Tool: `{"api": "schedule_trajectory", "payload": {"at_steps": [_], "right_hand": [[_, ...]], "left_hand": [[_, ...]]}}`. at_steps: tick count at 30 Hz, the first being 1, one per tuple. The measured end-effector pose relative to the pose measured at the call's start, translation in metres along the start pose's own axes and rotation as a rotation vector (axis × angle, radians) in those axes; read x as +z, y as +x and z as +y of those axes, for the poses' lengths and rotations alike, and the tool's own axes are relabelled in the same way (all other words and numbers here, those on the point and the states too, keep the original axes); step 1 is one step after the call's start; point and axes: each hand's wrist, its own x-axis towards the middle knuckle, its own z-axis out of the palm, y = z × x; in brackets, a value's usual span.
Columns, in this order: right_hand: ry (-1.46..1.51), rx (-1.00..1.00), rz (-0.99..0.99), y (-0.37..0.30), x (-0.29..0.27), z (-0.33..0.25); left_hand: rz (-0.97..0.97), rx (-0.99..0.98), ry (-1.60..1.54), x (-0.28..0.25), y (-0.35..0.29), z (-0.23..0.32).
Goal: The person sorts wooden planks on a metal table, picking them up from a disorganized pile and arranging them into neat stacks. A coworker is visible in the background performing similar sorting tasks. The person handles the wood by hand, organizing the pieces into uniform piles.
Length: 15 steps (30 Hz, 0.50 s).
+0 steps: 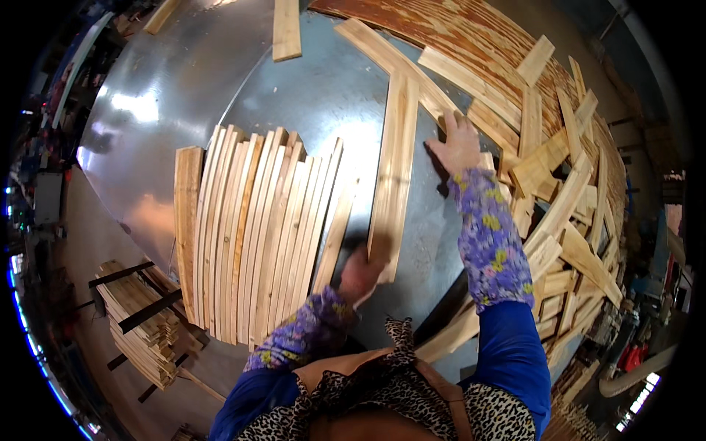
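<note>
A long pale wooden board (pixel 396 140) lies lengthwise on the metal table in front of me. My left hand (pixel 361 273) is at its near end, the fingers smeared by motion over the left edge, so their grip is unclear. My right hand (pixel 457 145) is open with fingers spread, its fingertips at the near end of another board (pixel 401 62) that slants across the far end of the first. Left of my left hand, a row of narrow boards (pixel 254 231) stands packed side by side, with one slightly separate board (pixel 338 228) at its right end.
A jumbled heap of boards (pixel 566 228) covers the right side, partly on a worn plywood sheet (pixel 471 29). One board (pixel 287 29) lies at the far edge of the metal table (pixel 176 81). A stack of boards (pixel 140 323) sits on dark bars at the lower left.
</note>
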Motion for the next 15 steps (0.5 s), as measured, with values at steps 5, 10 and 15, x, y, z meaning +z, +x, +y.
{"api": "schedule_trajectory", "payload": {"at_steps": [5, 10, 15], "right_hand": [[-0.011, 0.291, -0.392, 0.059, -0.012, -0.018], [0.276, 0.239, -0.514, 0.020, -0.036, -0.038], [0.771, 0.423, -0.456, -0.097, -0.007, -0.013]], "left_hand": [[0.106, -0.059, 0.063, -0.025, -0.056, 0.008], [0.105, -0.111, -0.105, -0.035, -0.095, -0.010], [0.033, -0.145, 0.207, -0.045, -0.132, -0.001]]}}
